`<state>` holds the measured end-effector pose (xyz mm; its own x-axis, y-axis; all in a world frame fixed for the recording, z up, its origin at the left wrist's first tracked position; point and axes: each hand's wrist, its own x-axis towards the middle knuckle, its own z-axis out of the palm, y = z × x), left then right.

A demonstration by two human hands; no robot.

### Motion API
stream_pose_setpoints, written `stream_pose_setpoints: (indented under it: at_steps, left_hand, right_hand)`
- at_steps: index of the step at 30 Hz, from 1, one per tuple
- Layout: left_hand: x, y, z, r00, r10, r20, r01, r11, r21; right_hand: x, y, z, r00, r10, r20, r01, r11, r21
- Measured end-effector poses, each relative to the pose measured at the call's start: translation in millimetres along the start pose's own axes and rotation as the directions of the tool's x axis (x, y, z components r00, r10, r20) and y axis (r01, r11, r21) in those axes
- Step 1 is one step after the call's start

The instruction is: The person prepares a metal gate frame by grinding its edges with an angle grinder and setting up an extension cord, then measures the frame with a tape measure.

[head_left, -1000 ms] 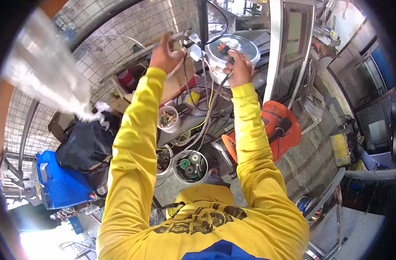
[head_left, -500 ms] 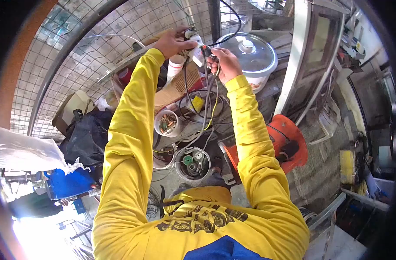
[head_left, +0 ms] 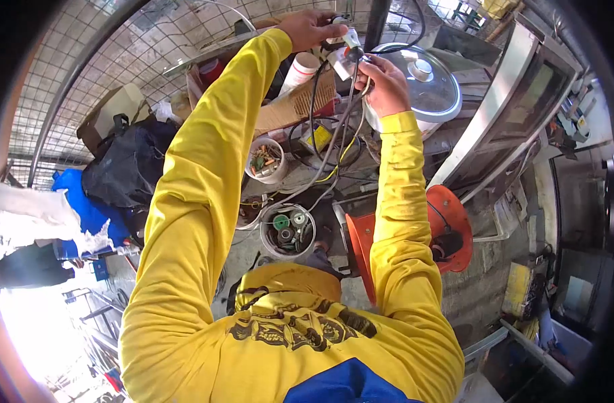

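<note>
My left hand [head_left: 312, 31] is closed around the upper end of a white power strip [head_left: 350, 41], with a dark plug or fitting beside its fingertips. Close to it on the right, my right hand [head_left: 387, 86] pinches a power cord [head_left: 367, 86] near the strip; its exact end is too small to make out. A black plug with an orange part [head_left: 354, 53] sits at the strip between both hands. From there grey cables [head_left: 350, 107] hang down toward a coil on the cluttered surface. A white block [head_left: 340, 65] hangs just below the strip.
Right of my hands stands a white pot with a glass lid [head_left: 414, 74]. Below lie a cardboard box [head_left: 297, 104], a tub of small scraps [head_left: 266, 161] and a bucket of discs [head_left: 288, 232]. An orange blower [head_left: 448, 228] and a wire-mesh wall [head_left: 71, 94] flank me.
The view has shifted, so both hands now appear higher and further right. They remain close together at the power strip, with the same holds.
</note>
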<state>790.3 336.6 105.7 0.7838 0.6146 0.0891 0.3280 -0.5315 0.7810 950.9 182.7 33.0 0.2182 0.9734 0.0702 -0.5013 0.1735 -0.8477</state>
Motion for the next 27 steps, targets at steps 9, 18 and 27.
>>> stream_pose_setpoints:
  at_steps: [9,18,27]
  left_hand:
    - [-1,-2,7,0.988,0.108,-0.113,-0.09,0.983,0.158]
    - [-15,15,5,0.981,0.164,-0.105,-0.135,0.961,0.24]
    - [-9,-2,8,0.981,0.163,-0.109,-0.158,0.986,0.054]
  right_hand:
    - [19,25,-14,0.914,-0.399,0.066,0.355,0.713,-0.604]
    - [17,37,-1,0.875,-0.471,-0.11,0.29,0.694,-0.659]
    - [20,29,8,0.839,-0.544,-0.022,0.357,0.579,-0.733]
